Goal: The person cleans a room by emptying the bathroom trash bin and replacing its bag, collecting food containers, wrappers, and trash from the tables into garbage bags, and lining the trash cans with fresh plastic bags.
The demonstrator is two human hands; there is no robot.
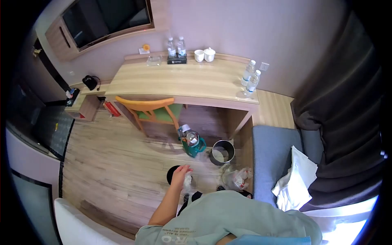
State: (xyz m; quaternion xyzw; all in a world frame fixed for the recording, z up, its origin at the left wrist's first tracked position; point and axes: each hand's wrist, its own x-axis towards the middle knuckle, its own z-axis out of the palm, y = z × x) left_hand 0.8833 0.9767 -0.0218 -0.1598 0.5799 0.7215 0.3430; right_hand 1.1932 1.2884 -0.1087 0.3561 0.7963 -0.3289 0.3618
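My left hand reaches down over the floor, fingers pressed together. A crumpled, see-through plastic bag hangs from it. Partly behind the hand is a round black object, whose kind I cannot make out. Ahead on the floor stands a green bag holding clear plastic bottles. Beside that is a dark, open waste bin. Nearer to me lies a whitish plastic bag with red marks. My right hand does not show; my shirt covers the area in front of my body.
A wooden chair stands at the long desk, which bears water bottles and white cups. At the right is a grey cushioned bench with white pillows. A white bed edge lies at lower left.
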